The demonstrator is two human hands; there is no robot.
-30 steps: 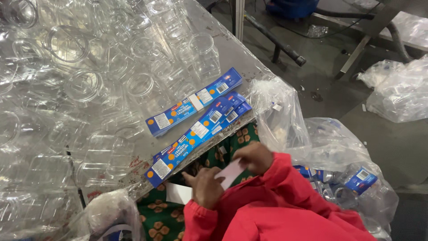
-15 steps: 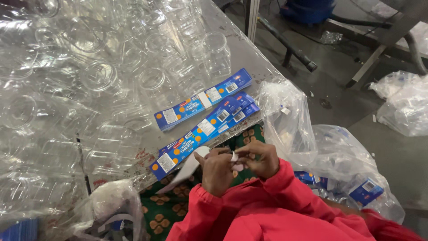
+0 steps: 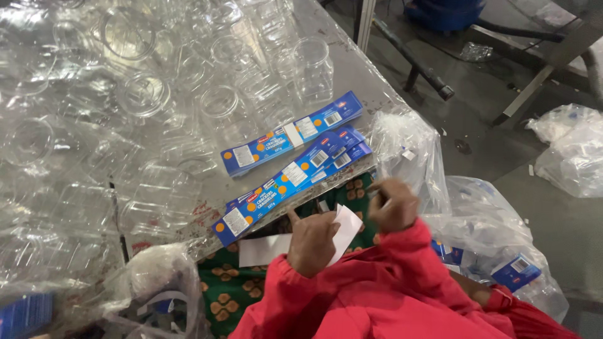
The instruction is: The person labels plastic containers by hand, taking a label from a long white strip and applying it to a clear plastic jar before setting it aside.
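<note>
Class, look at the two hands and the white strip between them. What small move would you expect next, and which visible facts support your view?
Probably the right hand keeps peeling, pulling away from the white strip that the left hand holds. The hands are apart, the strip shows its blank side, and blue labels and clear jars lie on the table.

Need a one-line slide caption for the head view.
Left hand holds a white strip, right hand pinching near its end, beside blue labels and clear jars on a table.

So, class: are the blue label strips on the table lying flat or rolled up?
Flat. The blue label strips lie spread lengthwise on the table, full faces showing.
</note>
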